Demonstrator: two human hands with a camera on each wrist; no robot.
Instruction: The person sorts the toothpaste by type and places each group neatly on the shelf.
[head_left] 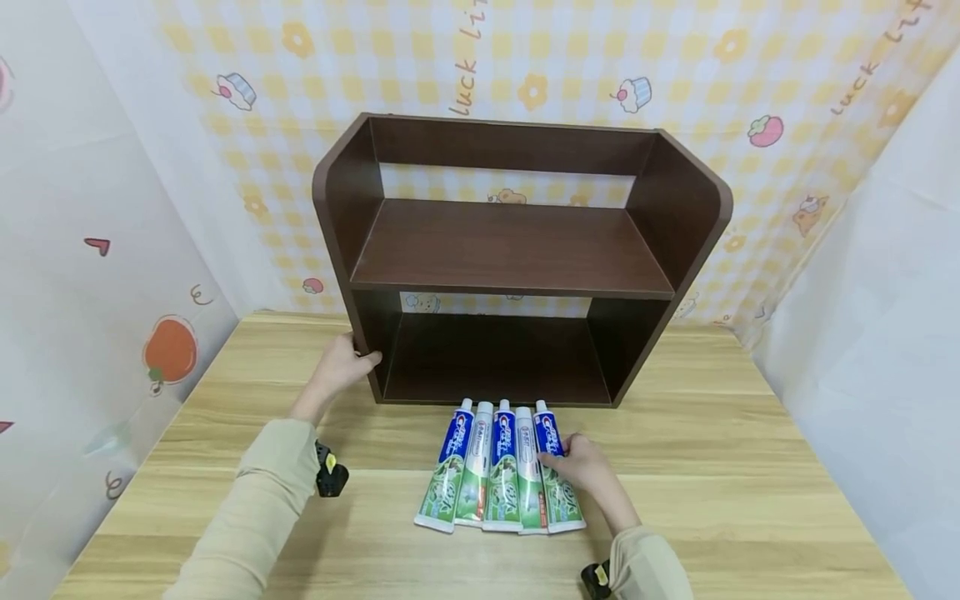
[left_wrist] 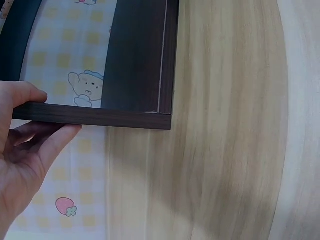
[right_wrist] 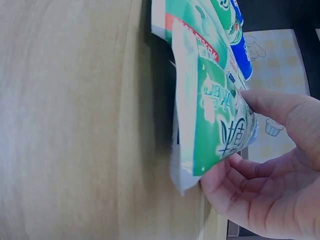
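Observation:
A dark brown two-tier shelf point(head_left: 510, 250) stands on the table against the wall. My left hand point(head_left: 347, 364) grips the front edge of its left side panel, thumb on the inner face; the left wrist view shows the panel point(left_wrist: 100, 116) between thumb and fingers. Several toothpaste tubes lie side by side in front of the shelf, caps toward it. At the right end of the row, my right hand point(head_left: 588, 467) pinches a blue-and-green toothpaste tube point(head_left: 561, 492). In the right wrist view, thumb and fingers are on either side of this tube point(right_wrist: 220, 120).
The wood-grain table point(head_left: 735, 467) extends on both sides of the shelf. Behind it hangs a yellow checked wall cloth point(head_left: 487, 67). White side sheets point(head_left: 870, 350) border the table left and right. Black wrist cameras point(head_left: 330, 471) sit at both cuffs.

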